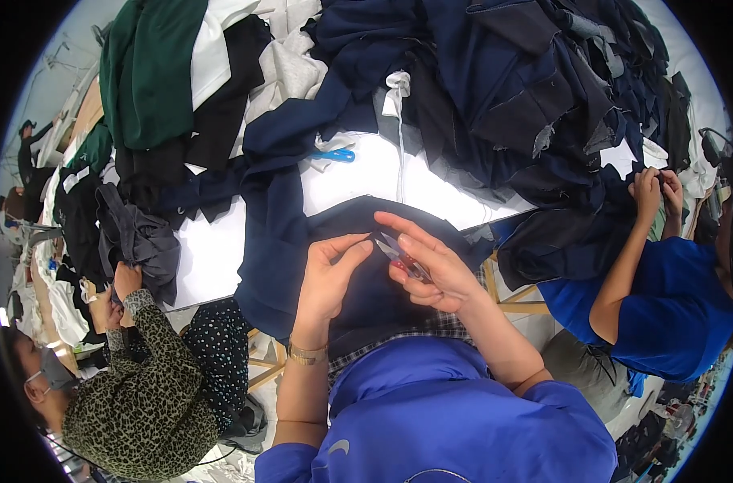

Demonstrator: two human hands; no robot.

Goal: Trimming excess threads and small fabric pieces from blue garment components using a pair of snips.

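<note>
A dark navy garment piece [354,216] hangs over the table's front edge and across my lap. The thumb and forefinger of my left hand [326,278] are pinched together on an edge of this navy cloth. Close beside them, my right hand [443,274] is closed around a pair of small metal thread snips [391,251] with a red spot on them. The blades point up and left, toward the pinched fingers. My right forefinger stretches out above the snips. Any thread between the two hands is too small to make out.
On the white tabletop [354,183] lie a blue-handled tool [334,154] and a white cord [400,141]. Navy cloth [495,88] is heaped at the back, with green garments [153,72] at far left. Co-workers handle cloth on my left [141,402] and right [664,306].
</note>
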